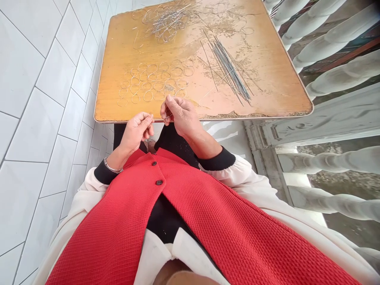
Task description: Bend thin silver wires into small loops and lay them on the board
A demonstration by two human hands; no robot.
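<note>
Just off the table's near edge, my right hand (pixel 182 115) is closed, thumb pressed on the fingers. A short stretch of thin wire (pixel 168 116) shows at its fingertips. My left hand (pixel 137 131) sits close by on the left, thumb and forefinger pinched together; what they hold is too small to make out. Beyond the hands, rows of thin wire rings (pixel 147 95) lie on the table. A bundle of straight grey wires (pixel 230 69) lies to the right, with a few loose ones around it.
A tangled heap of wire (pixel 170 23) is at the far side of the worn wooden table (pixel 118 43). White tiled wall (pixel 32 118) runs along the left. On the right stands a white balustrade (pixel 329 126) with turned posts.
</note>
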